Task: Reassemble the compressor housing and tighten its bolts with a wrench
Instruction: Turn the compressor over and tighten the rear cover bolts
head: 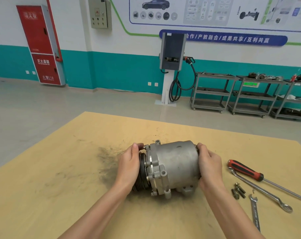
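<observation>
A grey metal compressor (pixel 174 166) lies on its side on the wooden table (pixel 60 187), its black pulley end pointing left. My left hand (pixel 130 165) grips the pulley end, fingers curled over its top. The rear end of the housing is held by my right hand (pixel 209 168), fingers wrapped over its edge. Loose bolts (pixel 238 190) lie on the table to the right. Beside them lie a ring wrench (pixel 260 189) and an open-end wrench (pixel 254 212).
A red-and-black handled screwdriver (pixel 246 170) lies at the far right of the table. Dark grime stains the table left of the compressor. Beyond the table are open floor, a charging station (pixel 172 54) and metal carts (pixel 213 91) along the wall.
</observation>
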Demonstrator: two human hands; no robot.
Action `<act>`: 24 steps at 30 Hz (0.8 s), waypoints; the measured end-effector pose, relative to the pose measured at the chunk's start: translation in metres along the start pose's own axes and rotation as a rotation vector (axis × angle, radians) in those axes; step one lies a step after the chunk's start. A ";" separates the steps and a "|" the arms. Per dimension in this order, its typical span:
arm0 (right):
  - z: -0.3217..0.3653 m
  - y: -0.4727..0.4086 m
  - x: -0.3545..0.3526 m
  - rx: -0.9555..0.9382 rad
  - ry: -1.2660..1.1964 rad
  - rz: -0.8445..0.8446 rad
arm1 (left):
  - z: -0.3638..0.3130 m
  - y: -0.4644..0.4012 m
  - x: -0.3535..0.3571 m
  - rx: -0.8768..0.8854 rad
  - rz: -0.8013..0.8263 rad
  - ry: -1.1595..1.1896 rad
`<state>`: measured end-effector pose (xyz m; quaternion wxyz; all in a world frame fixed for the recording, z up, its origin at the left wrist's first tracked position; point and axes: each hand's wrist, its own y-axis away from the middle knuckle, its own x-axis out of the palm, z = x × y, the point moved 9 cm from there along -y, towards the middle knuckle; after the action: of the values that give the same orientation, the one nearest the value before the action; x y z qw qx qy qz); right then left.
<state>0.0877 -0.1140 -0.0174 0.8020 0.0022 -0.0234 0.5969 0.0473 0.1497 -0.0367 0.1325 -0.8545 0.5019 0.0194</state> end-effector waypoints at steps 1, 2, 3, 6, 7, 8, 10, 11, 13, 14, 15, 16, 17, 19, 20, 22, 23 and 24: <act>-0.001 -0.001 -0.005 -0.002 -0.014 -0.020 | -0.001 -0.002 0.004 0.004 0.010 0.012; 0.000 -0.002 -0.009 -0.004 -0.023 -0.033 | -0.001 -0.004 0.009 0.010 0.024 0.016; 0.000 -0.003 -0.013 -0.001 -0.021 -0.045 | -0.002 -0.004 0.015 0.011 0.037 0.024; 0.004 -0.006 -0.027 -0.003 -0.015 -0.087 | 0.000 -0.002 0.029 0.013 0.051 0.082; 0.006 -0.007 -0.032 -0.011 -0.014 -0.093 | 0.000 0.000 0.034 0.005 0.052 0.107; 0.010 -0.009 -0.035 -0.022 -0.007 -0.096 | 0.001 0.000 0.039 -0.005 0.059 0.133; 0.022 -0.011 -0.040 -0.055 0.020 -0.104 | 0.003 0.002 0.050 -0.046 0.085 0.191; 0.031 -0.013 -0.042 -0.084 0.052 -0.113 | 0.005 0.003 0.056 -0.074 0.095 0.230; 0.055 -0.013 -0.041 -0.185 0.178 -0.107 | 0.009 0.008 0.066 -0.115 0.101 0.316; 0.069 -0.011 -0.039 -0.238 0.250 -0.099 | 0.011 0.010 0.072 -0.130 0.109 0.348; 0.080 -0.009 -0.035 -0.280 0.316 -0.090 | 0.014 0.013 0.077 -0.147 0.120 0.365; 0.090 -0.006 -0.030 -0.315 0.369 -0.081 | 0.015 0.014 0.080 -0.154 0.129 0.367; 0.097 -0.002 -0.024 -0.347 0.410 -0.069 | 0.017 0.015 0.081 -0.149 0.137 0.351; 0.109 0.004 -0.009 -0.379 0.497 -0.046 | 0.020 0.012 0.080 -0.141 0.161 0.260; 0.113 0.007 0.000 -0.388 0.541 -0.037 | 0.022 0.011 0.077 -0.141 0.185 0.193; 0.120 0.012 0.020 -0.426 0.643 -0.008 | 0.024 0.011 0.069 -0.119 0.236 0.064; 0.124 0.017 0.032 -0.452 0.700 0.015 | 0.024 0.009 0.061 -0.104 0.235 0.027; 0.127 0.023 0.046 -0.477 0.752 0.049 | 0.024 0.007 0.049 -0.088 0.208 0.022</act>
<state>0.0745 -0.0677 0.1107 0.7186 -0.4005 0.1329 0.5528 0.0681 0.1108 -0.0691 0.0864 -0.8028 0.5881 0.0457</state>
